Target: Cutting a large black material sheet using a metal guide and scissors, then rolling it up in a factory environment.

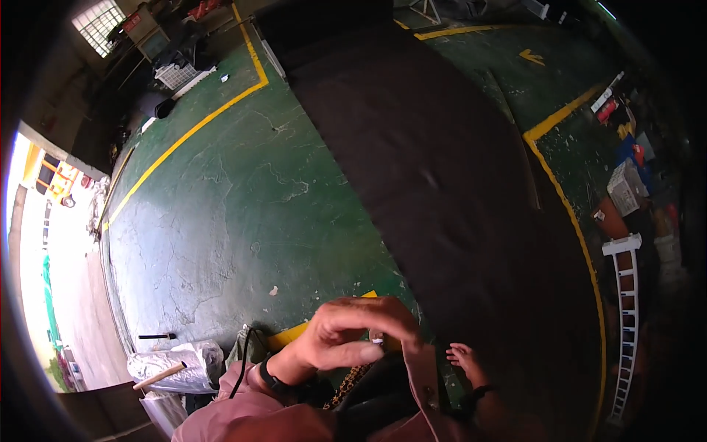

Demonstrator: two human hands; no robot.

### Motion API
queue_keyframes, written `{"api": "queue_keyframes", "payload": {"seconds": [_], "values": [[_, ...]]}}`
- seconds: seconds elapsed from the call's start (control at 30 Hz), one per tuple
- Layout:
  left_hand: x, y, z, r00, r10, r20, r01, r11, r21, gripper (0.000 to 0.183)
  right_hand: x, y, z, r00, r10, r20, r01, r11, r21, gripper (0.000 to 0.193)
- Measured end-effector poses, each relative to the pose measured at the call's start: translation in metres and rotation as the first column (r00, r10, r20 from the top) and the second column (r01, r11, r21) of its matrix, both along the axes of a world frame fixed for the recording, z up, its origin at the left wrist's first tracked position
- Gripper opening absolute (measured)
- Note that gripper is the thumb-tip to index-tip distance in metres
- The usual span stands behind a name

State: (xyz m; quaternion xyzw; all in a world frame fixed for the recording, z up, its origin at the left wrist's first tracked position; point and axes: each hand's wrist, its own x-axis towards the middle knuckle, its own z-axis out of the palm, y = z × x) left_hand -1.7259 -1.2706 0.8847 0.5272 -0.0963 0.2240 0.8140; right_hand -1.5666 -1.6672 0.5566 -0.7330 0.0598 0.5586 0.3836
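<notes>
My left hand point(346, 335) is raised in front of my body, its fingers curved over and the thumb held apart from them. The fingertips are slightly blurred and come close to the loose edge of a pink shirt point(421, 376). Beneath the hand a small pale thing point(378, 341) shows, too small to make out. Lower and further right, my right hand point(462, 357) has its fingers spread, with nothing seen in it, beside a wide black sheet point(456, 184). That sheet runs from near my body to the far end of the floor, with small wrinkles across it.
Green floor point(243, 199) with yellow lines point(195, 132) borders the sheet. Silver-wrapped bundles point(180, 361) and a wooden handle point(160, 376) sit at lower left. A white ladder-like frame point(626, 324) and a white crate point(626, 188) line the right. A bright doorway opens at left.
</notes>
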Motion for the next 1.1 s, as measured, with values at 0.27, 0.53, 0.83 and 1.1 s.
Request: {"api": "queue_keyframes", "payload": {"seconds": [0.27, 0.53, 0.83, 1.1], "values": [[0.021, 0.055, 0.131, 0.898, 0.025, 0.440, 0.068, 0.979, -0.193, 0.027, 0.033, 0.065, -0.001, 0.904, 0.281, 0.323, -0.278, 0.959, -0.055, 0.019], [0.059, 0.197, 0.147, 0.905, -0.115, 0.410, 0.181, 0.975, -0.127, 0.025, 0.065, 0.177, -0.057, 0.366, 0.585, 0.724, -0.651, 0.717, -0.250, 0.020], [0.064, 0.373, 0.137, 0.860, -0.184, 0.475, 0.201, 0.980, 0.017, 0.021, 0.109, 0.569, 0.067, 0.985, 0.066, 0.162, -0.110, 0.954, 0.279, 0.025], [0.052, 0.569, 0.158, 0.862, -0.210, 0.461, 0.213, 0.976, 0.045, 0.022, 0.114, 0.621, -0.040, 0.964, -0.014, 0.267, -0.043, 0.977, 0.208, 0.030]]}}
